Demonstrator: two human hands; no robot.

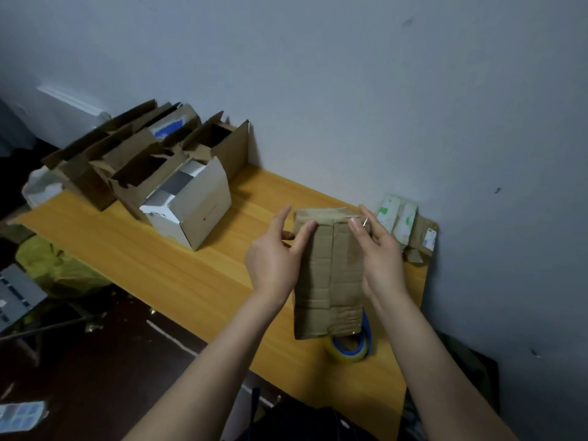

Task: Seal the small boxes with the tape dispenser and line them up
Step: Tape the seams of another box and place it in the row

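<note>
The person holds a brown box point(329, 268) up in front of them with both hands, above the near right part of the yellow wooden surface point(191, 265). The box stands on end, tall and narrow. Its front flaps meet in a seam down the middle, with strips of clear tape across it. The top end is folded shut, so nothing inside can be seen.

The left hand point(273, 256) grips the box's left edge, thumb pressed on the front face near the top and fingers reaching along the side. The right hand point(381, 249) grips the right edge the same way, thumb on the front by the seam and fingers wrapped behind.

Just under the box's lower end a tape roll point(348, 348) with a blue core lies flat on the surface, partly hidden by the box.

At the far left end a cluster of open brown boxes point(140, 160) stands with flaps up. Most are dark inside, and one at the back shows something white and blue. In front of them a white box point(194, 205) lies tipped over, its open end showing grey and white contents.

To the right, against the wall point(350, 90), lie a few small flat packets point(397, 218), white with green marks, beside a brown one.
</note>
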